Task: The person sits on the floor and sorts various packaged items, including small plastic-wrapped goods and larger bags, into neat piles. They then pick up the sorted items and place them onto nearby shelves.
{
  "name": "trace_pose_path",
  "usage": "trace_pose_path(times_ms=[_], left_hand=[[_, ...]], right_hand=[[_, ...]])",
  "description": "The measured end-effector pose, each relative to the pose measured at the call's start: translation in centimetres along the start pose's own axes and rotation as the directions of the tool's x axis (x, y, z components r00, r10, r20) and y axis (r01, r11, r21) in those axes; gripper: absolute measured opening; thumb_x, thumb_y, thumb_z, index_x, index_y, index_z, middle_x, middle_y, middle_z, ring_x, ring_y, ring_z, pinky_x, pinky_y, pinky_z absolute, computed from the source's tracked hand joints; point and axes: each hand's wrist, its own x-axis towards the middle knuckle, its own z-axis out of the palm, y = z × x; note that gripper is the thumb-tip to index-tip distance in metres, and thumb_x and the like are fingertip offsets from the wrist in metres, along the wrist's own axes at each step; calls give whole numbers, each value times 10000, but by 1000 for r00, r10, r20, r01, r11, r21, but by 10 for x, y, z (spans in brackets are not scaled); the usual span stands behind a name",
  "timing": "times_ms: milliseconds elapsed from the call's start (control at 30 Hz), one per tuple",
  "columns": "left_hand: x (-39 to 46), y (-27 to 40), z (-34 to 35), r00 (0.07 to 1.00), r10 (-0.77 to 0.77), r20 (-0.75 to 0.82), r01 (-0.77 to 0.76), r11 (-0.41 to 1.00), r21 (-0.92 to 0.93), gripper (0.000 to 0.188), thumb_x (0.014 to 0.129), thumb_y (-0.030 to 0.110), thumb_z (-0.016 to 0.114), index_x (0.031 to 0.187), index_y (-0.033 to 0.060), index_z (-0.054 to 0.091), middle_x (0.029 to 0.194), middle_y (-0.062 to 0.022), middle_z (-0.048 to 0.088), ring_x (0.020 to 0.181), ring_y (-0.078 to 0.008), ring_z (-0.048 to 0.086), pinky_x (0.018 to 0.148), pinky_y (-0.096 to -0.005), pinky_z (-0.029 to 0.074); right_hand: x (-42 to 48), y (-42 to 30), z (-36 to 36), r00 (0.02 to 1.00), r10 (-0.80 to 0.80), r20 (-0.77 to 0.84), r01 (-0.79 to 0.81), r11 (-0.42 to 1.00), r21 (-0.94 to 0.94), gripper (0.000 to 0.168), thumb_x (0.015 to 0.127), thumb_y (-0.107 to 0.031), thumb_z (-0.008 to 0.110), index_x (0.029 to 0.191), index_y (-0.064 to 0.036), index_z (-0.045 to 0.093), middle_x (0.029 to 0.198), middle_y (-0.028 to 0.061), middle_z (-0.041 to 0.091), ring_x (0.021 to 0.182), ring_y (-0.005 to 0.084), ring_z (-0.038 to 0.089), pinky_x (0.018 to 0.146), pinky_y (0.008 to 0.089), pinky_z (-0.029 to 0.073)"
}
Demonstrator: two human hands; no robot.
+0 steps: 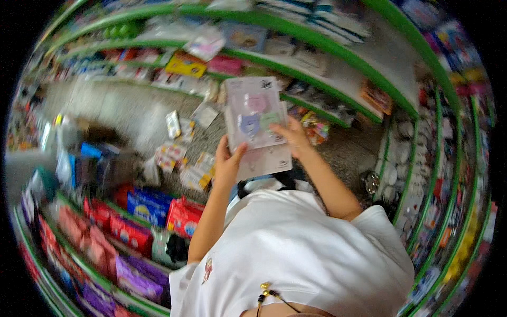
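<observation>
Between both my hands is a small stack of flat, pale blister cards. The upper blister card (253, 136) carries pink, blue and green pieces under clear plastic, probably hooks, though blur leaves that unsure. A second card (264, 161) sticks out beneath it, towards my body. My left hand (229, 160) grips the left edge of the stack, thumb on top. At the right edge, my right hand (295, 136) holds on, its thumb lying over the face of the upper card near the green piece. The undersides of the cards are hidden.
Several packaged cards (198, 172) lie on the floor (152, 107) left of my hands. Green-edged shelves (313, 77) with packaged goods run ahead. White dishes (390, 174) fill shelving at the right. Red, blue and purple soft packs (138, 279) line the shelves at lower left.
</observation>
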Motion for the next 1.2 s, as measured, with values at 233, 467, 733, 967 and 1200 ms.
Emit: trace_pose_path(times_ms=[233, 467, 733, 967, 1200], left_hand=[[-2, 6, 14, 973, -93, 213, 109, 992, -65, 383, 786, 111, 557, 1118, 19, 390, 973, -87, 536, 833, -156, 542, 721, -282, 447], [13, -35, -17, 973, -213, 93, 207, 976, 62, 339, 786, 142, 559, 1082, 41, 427, 927, -92, 556, 780, -171, 556, 653, -297, 473], [26, -54, -17, 933, -359, 31, 353, 928, 118, 313, 782, 144, 558, 1064, 64, 451, 928, -90, 562, 771, -173, 561, 655, -294, 463], [24, -82, -54, 914, -385, -129, 399, 910, 109, 272, 790, 162, 539, 1026, 41, 476, 899, -88, 567, 757, -167, 563, 637, -276, 462], [-3, -129, -93, 813, -450, -369, 467, 883, -49, 177, 786, 117, 532, 944, 52, 483, 780, -62, 555, 631, -156, 560, 524, -252, 455]], right_hand=[[-25, -40, -85, 935, -209, -288, 214, 977, -15, 412, 633, -123, 696, 995, -41, 517, 908, 74, 572, 826, 196, 551, 712, 340, 460], [-89, -182, -198, 760, -301, -576, 298, 949, -103, 359, 659, -138, 667, 973, -34, 526, 915, 78, 554, 843, 199, 529, 708, 354, 463], [-63, -286, -351, 698, -327, -637, 337, 935, -111, 400, 685, -212, 653, 1008, -17, 522, 990, 145, 536, 842, 245, 546, 703, 366, 471], [5, -333, -426, 629, -441, -640, 310, 897, -315, 610, 644, -211, 701, 1138, 8, 418, 1065, 129, 512, 909, 245, 517, 740, 342, 455], [39, -342, -461, 749, -617, -243, 538, 779, -323, 540, 677, -212, 665, 1127, -32, 429, 1006, 110, 518, 821, 230, 528, 625, 331, 458]])
